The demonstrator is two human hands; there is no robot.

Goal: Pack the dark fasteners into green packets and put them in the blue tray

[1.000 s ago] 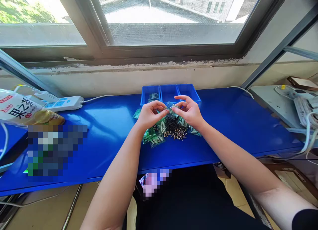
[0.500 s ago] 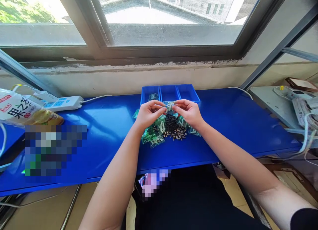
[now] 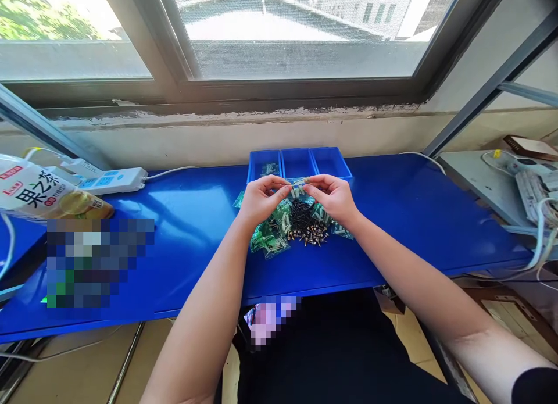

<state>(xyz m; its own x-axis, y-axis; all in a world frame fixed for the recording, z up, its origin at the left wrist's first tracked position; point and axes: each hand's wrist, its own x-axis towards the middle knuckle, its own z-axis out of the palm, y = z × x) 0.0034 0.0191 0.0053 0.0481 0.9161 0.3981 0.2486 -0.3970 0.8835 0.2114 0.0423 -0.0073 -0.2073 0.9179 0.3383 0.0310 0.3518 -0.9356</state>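
Note:
A small clear plastic bag (image 3: 298, 183) with pale pieces inside is stretched between my two hands. My left hand (image 3: 265, 199) pinches its left edge, and my right hand (image 3: 330, 197) pinches the right edge. Below them on the blue table lie a heap of black screws (image 3: 301, 214), a pile of brass-coloured metal parts (image 3: 313, 234), and several greenish bags of pale plugs (image 3: 274, 241). Just behind my hands stand three joined blue bins (image 3: 297, 160); the left one holds some small bags (image 3: 269, 169).
A white power strip (image 3: 114, 180) and a drink-labelled package (image 3: 47, 189) lie at the left, near a blurred-out patch. A grey shelf (image 3: 475, 174) with cables stands at the right. A window rises behind the table (image 3: 418, 218).
My fingers have shifted very slightly on the small bag, which stays between them. The whole view has moved a little.

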